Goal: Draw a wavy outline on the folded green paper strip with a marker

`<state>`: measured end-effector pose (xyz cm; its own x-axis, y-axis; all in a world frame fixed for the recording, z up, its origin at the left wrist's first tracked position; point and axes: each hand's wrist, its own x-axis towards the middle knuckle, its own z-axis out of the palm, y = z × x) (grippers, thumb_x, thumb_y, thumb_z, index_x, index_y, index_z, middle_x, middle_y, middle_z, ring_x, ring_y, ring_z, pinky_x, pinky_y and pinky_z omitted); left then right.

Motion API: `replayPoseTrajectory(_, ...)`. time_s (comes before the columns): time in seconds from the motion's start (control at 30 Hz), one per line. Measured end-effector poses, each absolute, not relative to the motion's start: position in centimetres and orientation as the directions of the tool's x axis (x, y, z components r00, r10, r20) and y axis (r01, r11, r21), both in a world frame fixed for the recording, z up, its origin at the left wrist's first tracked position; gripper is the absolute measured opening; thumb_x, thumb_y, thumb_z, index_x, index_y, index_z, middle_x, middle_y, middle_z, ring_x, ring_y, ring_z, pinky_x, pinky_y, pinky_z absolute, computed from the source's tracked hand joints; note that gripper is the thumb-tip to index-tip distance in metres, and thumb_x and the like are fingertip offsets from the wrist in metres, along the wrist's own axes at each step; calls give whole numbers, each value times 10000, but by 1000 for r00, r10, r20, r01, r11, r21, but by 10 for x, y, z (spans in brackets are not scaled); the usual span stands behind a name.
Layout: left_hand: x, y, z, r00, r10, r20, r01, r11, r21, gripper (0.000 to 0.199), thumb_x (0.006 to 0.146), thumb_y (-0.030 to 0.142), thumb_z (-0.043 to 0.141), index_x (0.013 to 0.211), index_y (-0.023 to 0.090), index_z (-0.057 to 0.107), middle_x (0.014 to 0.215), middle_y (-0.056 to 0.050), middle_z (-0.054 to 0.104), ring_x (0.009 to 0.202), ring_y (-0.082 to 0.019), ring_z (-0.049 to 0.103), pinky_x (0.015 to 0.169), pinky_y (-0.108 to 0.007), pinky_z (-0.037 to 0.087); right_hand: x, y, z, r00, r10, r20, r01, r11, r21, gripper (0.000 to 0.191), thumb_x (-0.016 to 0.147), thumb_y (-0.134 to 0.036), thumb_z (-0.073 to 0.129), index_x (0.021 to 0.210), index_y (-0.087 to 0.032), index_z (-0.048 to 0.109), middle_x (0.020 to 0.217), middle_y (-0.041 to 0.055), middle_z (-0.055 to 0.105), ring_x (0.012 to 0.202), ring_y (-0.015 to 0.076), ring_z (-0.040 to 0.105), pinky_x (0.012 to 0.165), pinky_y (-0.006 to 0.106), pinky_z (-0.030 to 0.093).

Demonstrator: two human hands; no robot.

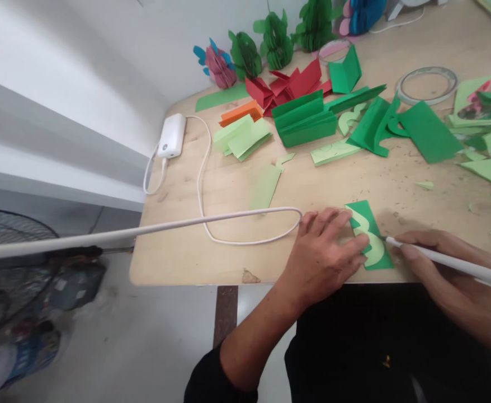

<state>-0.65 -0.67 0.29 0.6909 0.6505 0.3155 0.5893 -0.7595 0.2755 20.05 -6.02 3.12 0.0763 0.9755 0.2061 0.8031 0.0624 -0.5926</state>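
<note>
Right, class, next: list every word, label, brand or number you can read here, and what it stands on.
No text is readable.
Blue-and-white container: pale marks, too blurred.
White box with cables: small round mark, too small.
Black clothing: tiny gold-coloured mark, too small.
White pen: no lettering visible.

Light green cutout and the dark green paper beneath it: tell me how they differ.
The light green cutout has a curved, lobed outline, while the dark green paper has straight edges. The cutout is smaller, and the dark green paper shows around it. The cutout lies on top; the dark green paper lies under it. Both lie near the edge of the table, partly covered by the fingers of the left hand.
</note>
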Motion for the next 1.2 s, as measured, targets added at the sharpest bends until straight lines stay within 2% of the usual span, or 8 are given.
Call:
replayPoseTrajectory(0.5, -7, -6, 2, 694, 638, 333, 574, -770, 279, 249, 964, 393, 545, 1132, 275, 686, 1379, -84, 574, 1299, -270, 466, 1048, -446, 345, 202, -69, 30, -5, 934, 356, 855, 188, -483, 180, 904, -411, 542, 926, -280, 663, 830, -22, 752, 699, 127, 686, 552, 245, 437)
replayPoseTrajectory(0.63, -7, -6, 2, 692, 641, 333, 575, -768, 283, 244, 965, 396, 543, 1124, 275, 684, 1372, -80, 574, 1298, -263, 464, 1047, -441, 344, 203, -72, 29, -20, 933, 358, 870, 193, -454, 204, 917, -409, 522, 947, -273, 671, 832, -15, 754, 692, 126, 682, 555, 260, 425)
replayPoseTrajectory(0.8, -7, -6, 2, 694, 635, 340, 569, -773, 281, 245, 969, 396, 537, 1119, 270, 684, 1372, -91, 570, 1292, -271, 469, 1042, -446, 343, 205, -76, 25, -30, 938, 346, 881, 188, -433, 201, 920, -409, 517, 974, -286, 667, 830, -22, 744, 588, 120, 627, 505, 291, 387)
replayPoseTrajectory(1.0, -7, -6, 1, 688, 631, 359, 564, -776, 283, 245, 965, 394, 544, 1113, 263, 689, 1357, -97, 583, 1282, -276, 478, 1039, -449, 342, 204, -77, 23, -55, 908, 415, 892, 232, -389, 165, 935, -398, 500, 965, -296, 626, 817, -24, 730, 669, 149, 649, 595, 311, 424)
replayPoseTrajectory(1.2, -6, -6, 1, 691, 637, 342, 573, -771, 279, 245, 967, 397, 543, 1122, 274, 688, 1365, -87, 581, 1291, -266, 470, 1046, -441, 337, 201, -78, 27, -84, 900, 428, 885, 265, -384, 115, 934, -332, 529, 964, -270, 621, 814, -32, 722, 709, 126, 648, 681, 290, 431)
